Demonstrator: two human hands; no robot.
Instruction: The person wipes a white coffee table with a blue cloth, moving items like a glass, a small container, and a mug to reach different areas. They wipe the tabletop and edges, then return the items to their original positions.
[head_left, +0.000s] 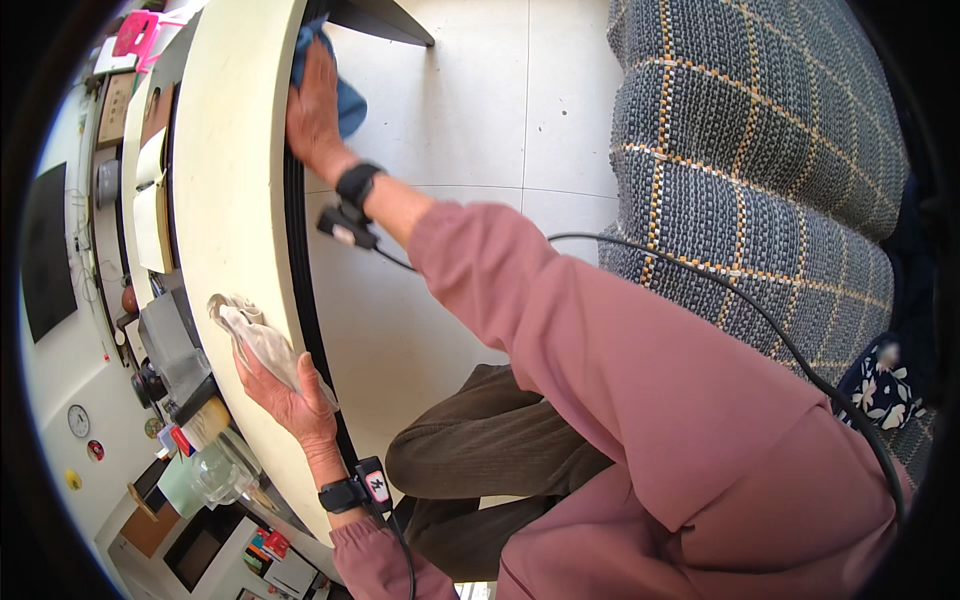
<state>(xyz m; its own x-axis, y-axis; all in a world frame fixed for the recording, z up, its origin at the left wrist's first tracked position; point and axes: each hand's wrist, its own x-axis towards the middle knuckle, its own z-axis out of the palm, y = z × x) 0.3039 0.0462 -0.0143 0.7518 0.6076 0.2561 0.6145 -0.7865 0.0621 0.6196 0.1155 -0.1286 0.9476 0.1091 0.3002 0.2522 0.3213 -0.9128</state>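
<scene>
My right hand (313, 127) is at the far part of the table's near edge, holding a blue cloth (350, 105) against that edge; part of the cloth hangs below the rim. Closer to me, my left hand (289, 401) lies over a crumpled beige cloth (259, 337), its thumb on the side towards the edge. The beige cloth rests on the cream tabletop (232, 150), bunched beyond the fingertips. A black band (298, 247) runs below the table's rim. Each wrist wears a black strap with a small cabled device.
A sofa with a grey checked woven cover (750, 187) stands on the right. A black cable (720, 277) trails across it. Beyond the tabletop sit an open notebook (154, 225), a grey translucent container (169, 337) and a clear glass vessel (216, 476). A dark table leg (390, 22) meets the tiled floor.
</scene>
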